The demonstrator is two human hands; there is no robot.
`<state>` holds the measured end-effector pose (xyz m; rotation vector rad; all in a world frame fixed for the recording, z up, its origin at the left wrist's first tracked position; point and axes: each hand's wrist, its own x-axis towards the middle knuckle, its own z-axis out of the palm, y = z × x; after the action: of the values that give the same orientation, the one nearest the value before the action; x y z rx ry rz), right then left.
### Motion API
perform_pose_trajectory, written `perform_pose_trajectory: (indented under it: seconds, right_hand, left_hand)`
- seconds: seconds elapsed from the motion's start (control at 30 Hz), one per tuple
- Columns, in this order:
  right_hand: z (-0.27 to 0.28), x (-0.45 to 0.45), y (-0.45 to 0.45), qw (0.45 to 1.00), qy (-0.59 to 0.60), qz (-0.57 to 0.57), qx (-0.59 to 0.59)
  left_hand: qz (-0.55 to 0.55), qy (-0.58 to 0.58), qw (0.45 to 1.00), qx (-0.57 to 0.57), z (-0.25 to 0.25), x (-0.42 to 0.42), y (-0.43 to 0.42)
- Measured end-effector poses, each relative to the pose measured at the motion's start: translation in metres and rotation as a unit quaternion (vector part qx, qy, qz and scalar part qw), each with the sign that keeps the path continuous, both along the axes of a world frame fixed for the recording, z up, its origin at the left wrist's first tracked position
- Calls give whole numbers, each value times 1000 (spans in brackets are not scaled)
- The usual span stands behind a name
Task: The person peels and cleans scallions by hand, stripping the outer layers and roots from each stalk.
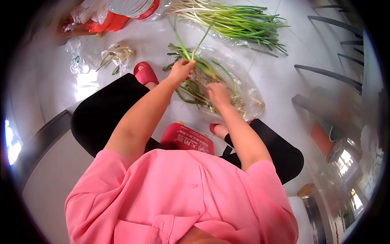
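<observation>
My left hand (181,70) is closed round a green onion (185,51), its green leaves fanning upward beyond the fingers. Lower and to the right, my right hand (219,96) has its fingers curled together near the stalk's lower end; what they pinch is hidden. Beneath both hands lies a loose heap of green onions and peeled scraps (209,71), spread over a clear plastic bag (254,95). Farther off, a large bunch of green onions (227,20) rests on plastic, white ends to the left and green tops to the right.
Left of the heap, a clear bag (122,52) holds some stalks. A big plastic bottle (136,7) and a red bag (109,23) are at the upper left. Dark curved chair legs (329,75) line the right. My pink slippers (145,73) and a red printed box (187,138) are close by.
</observation>
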<state>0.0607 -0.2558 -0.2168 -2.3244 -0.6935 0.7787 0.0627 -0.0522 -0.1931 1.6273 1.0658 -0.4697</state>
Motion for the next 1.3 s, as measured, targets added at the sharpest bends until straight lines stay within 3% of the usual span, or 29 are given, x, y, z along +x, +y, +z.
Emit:
perform_pose_trajectory:
  seconds: [0.07, 0.17, 0.2, 0.27, 0.3, 0.33, 0.4, 0.53, 0.6, 0.63, 0.67, 0.7, 0.73, 0.8, 0.87, 0.93, 1.3]
  right_hand:
    - [9, -4, -8, 1000, 7, 10, 29]
    - [21, -11, -13, 998, 30, 31, 55]
    - [24, -10, -8, 994, 73, -17, 85]
    - [35, -6, 2, 984, 115, -66, 115]
    - [46, 0, 9, 949, 233, -132, 169]
    - [50, 4, 15, 891, 345, -196, 221]
    - [55, 6, 24, 876, 363, -199, 247]
    - [80, -2, 32, 865, 343, -212, 299]
    - [76, -8, 27, 909, 246, -193, 275]
    - [70, -9, 23, 967, 134, -144, 161]
    - [66, -11, 15, 967, 130, -148, 162]
    - [63, -14, 6, 995, -27, -80, 59]
    - [59, -15, -3, 982, -182, -9, -47]
    - [20, -12, -33, 960, -167, 71, -213]
    - [-9, -15, -70, 958, -63, -32, -280]
    - [14, -10, -82, 944, -9, -75, -321]
    - [-5, -1, -116, 921, 22, -83, -379]
  left_hand:
    - [109, -83, 959, -247, -19, -13, 6]
    - [46, -65, 980, -182, 28, -19, -12]
    - [46, -67, 980, -181, 33, -27, -15]
    - [118, -99, 944, -293, 41, -44, -22]
    - [13, -121, 970, -212, 57, -48, -25]
    - [9, -121, 970, -211, 63, -53, -28]
    - [103, -165, 922, -333, 71, -60, -33]
    - [147, -163, 921, -323, 80, -73, -33]
    - [82, -264, 935, -222, 70, -80, -30]
    - [76, -304, 929, -199, 67, -82, -30]
    - [70, -343, 920, -175, 64, -83, -30]
    - [140, -263, 938, -176, 95, -75, -32]
    - [209, -181, 945, -172, 117, -71, -34]
    - [209, -191, 947, -154, 134, -72, -32]
    - [220, -184, 951, -113, 151, -73, -28]
    - [226, -210, 942, -132, 144, -82, -16]
    - [259, -315, 912, -40, 200, -90, 31]
